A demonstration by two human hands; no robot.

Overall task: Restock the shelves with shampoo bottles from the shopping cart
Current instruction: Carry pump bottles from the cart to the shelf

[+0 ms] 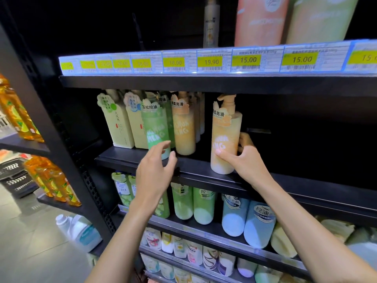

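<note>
1. Orange shampoo bottle stands upright at the front edge of the middle shelf, apart from the stocked row; right hand fingers wrapped round it.
2. Left hand fingers loosely spread, holding nothing, before green bottle.
3. Shelf right of it looks unfilled; cart unseen; restocking likely partway.

Two bare arms, one person. L hand & R hand: bare, slim fingers, nails short & plain where visible. R thumbnail shows clearest: rounded, trimmed close. L fingertips a bit blurred, so nail detail there can't be read. L forearm & R forearm both bare from wrist to bottom edge of frame, slender, smooth, widening toward elbow. Light sheen along L forearm. Rest of body out of view.
</note>
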